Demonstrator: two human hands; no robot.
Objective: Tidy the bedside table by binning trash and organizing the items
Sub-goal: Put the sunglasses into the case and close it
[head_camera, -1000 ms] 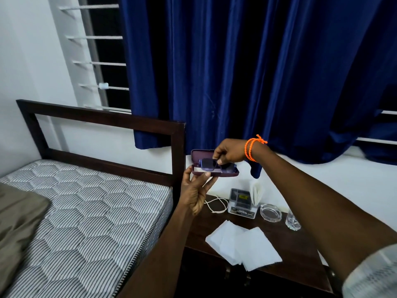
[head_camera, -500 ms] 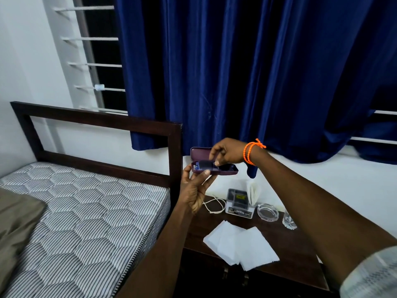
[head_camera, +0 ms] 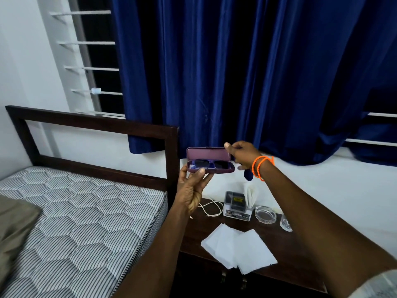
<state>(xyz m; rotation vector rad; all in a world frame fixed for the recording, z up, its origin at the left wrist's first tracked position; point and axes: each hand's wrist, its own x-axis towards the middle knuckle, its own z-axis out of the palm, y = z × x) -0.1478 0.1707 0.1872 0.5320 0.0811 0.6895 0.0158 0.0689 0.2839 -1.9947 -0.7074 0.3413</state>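
My left hand (head_camera: 191,190) holds an open maroon glasses case (head_camera: 209,160) from below, above the dark wooden bedside table (head_camera: 285,252). Dark glasses (head_camera: 209,164) lie inside the case. My right hand (head_camera: 241,154), with an orange band on the wrist, is at the right end of the raised lid, its fingers touching the lid's edge. On the table lie white paper sheets (head_camera: 238,248), a white cable (head_camera: 209,208), a small box (head_camera: 236,204) with folded paper behind it, a glass ashtray (head_camera: 265,216) and a small glass piece (head_camera: 285,224).
A bed with a patterned mattress (head_camera: 81,222) and dark wooden headboard (head_camera: 96,125) stands left of the table. A blue curtain (head_camera: 247,72) hangs behind, over a barred window. An olive cloth (head_camera: 12,224) lies at the mattress's left edge.
My right hand has left the glasses inside the case and moved to the right end of the lid. The glasses now lie flat in the case.
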